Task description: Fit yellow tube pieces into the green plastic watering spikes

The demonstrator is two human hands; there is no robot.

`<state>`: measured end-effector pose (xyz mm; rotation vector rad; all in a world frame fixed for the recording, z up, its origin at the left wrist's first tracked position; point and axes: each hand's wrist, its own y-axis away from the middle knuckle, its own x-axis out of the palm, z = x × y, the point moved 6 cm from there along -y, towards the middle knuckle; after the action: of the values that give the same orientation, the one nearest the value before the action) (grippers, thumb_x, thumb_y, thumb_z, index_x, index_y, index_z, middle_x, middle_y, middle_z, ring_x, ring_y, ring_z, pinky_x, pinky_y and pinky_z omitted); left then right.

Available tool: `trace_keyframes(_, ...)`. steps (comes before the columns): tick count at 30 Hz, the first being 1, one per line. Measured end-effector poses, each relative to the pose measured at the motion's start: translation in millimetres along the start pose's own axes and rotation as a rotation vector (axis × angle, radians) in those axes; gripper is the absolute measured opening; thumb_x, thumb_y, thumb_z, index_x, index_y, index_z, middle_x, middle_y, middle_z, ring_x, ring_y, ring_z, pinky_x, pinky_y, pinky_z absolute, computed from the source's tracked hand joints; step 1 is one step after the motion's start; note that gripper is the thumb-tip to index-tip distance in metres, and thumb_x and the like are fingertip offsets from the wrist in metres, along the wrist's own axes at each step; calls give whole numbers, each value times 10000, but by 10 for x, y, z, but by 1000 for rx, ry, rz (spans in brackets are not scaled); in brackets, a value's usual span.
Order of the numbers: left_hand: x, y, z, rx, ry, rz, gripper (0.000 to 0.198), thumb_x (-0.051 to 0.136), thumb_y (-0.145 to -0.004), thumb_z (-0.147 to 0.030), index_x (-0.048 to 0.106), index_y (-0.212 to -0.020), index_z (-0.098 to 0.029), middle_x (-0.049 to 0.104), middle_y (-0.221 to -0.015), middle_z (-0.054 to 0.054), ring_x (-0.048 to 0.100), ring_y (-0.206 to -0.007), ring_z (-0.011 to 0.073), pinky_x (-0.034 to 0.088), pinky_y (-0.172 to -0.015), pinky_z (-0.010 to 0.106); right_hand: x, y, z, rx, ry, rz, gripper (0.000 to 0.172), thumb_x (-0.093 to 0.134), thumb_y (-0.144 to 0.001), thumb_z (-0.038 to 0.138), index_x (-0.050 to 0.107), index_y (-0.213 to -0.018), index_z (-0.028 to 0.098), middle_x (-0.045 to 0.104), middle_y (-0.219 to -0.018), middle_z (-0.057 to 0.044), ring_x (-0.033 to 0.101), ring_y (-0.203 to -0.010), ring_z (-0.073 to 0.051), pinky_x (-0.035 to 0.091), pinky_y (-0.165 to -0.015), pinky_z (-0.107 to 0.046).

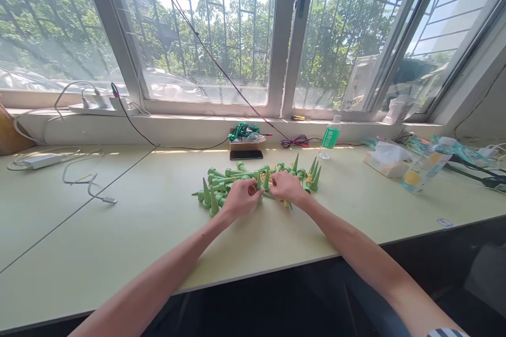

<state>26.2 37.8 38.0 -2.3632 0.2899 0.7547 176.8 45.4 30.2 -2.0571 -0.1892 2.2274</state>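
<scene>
A heap of green cone-shaped plastic spikes with small yellow parts lies on the pale table, below the window. My left hand rests at the heap's front, fingers curled and pinched on a green spike. Just to its right, my right hand is curled with fingers pressed onto the pile, gripping a piece I cannot make out. The two hands almost touch in the middle of the heap.
Behind the heap stand a small box with green items and a black phone. A green-labelled bottle, a tissue box and another bottle are to the right. Cables and a power strip are on the left.
</scene>
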Motion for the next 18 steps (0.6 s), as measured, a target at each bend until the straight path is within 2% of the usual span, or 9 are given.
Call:
trace_keyframes(5, 20, -2, 21, -6, -23, 25, 340, 600, -732, -315, 363, -522, -189, 450, -494, -27, 355, -500, 112, 241, -508, 246, 12, 7, 23, -13, 31, 47, 161, 557, -771, 231, 674, -874, 190, 679, -886, -105, 643, -833, -246, 441, -662, -295)
trace_keyframes(18, 33, -4, 27, -24, -66, 48, 304, 569, -751, -309, 389, -539, -188, 505, -532, -14, 406, -519, 118, 278, -522, 250, 31, -9, 20, -13, 48, 49, 187, 508, -805, 163, 660, -913, 171, 671, -922, -128, 645, -888, -266, 448, -676, -306)
